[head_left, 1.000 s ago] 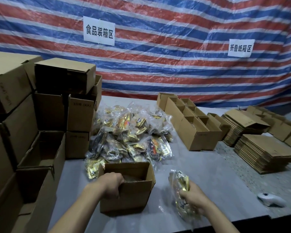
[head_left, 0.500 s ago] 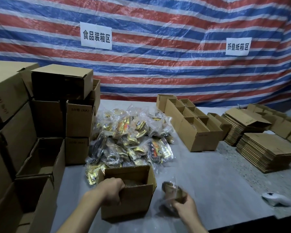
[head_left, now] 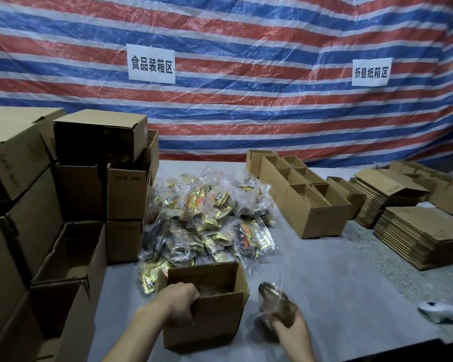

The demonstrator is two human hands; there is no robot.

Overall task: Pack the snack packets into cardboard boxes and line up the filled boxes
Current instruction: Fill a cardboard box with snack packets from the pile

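Observation:
An open cardboard box [head_left: 215, 317] stands at the table's near edge. My left hand [head_left: 178, 303] grips its near left rim, fingers curled over the wall. Some contents show dimly inside the box. Just right of the box my right hand [head_left: 289, 329] holds a snack packet [head_left: 273, 300] in clear plastic, blurred, its top tilted toward the box. Behind the box lies a heap of snack packets [head_left: 207, 223] in gold, orange and black wrappers.
Stacked cardboard boxes [head_left: 63, 205] fill the left side, some with open sides. A row of open boxes [head_left: 306, 202] stands back right, flat folded cartons [head_left: 421, 233] beyond. A white device [head_left: 441, 312] lies near the table's right edge.
My right hand has carried the packet from the table surface at the right up toward the box's right side. My left hand stays on the box rim.

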